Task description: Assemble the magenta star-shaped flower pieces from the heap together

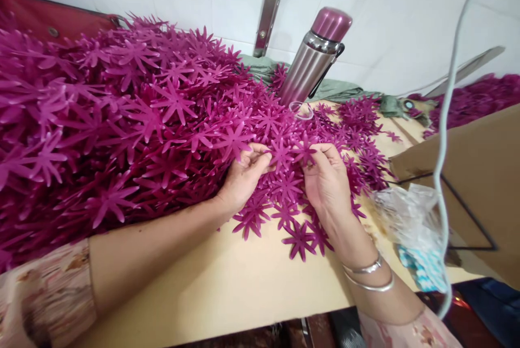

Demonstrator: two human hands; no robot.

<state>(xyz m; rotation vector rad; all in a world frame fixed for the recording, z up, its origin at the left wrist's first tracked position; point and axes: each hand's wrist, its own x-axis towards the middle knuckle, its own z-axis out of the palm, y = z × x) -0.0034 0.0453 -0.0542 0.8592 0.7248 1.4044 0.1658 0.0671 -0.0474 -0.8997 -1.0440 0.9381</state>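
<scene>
A big heap of magenta plastic flower pieces [105, 120] covers the left and middle of a tan table [227, 277]. My left hand [244, 174] rests at the heap's near edge, fingers pinched on a flower piece [280, 154]. My right hand [327, 180], with two silver bangles on the wrist, pinches another flower piece [304, 152] right beside it. The two hands almost touch. Loose flower pieces [298, 239] lie flat on the table under and in front of both hands.
A steel flask with a pink cap [312, 58] leans behind the heap. A clear plastic bag [414, 229] lies at the right table edge beside a cardboard box [479, 174]. A grey cable [442, 147] hangs down in front. White tiled wall behind.
</scene>
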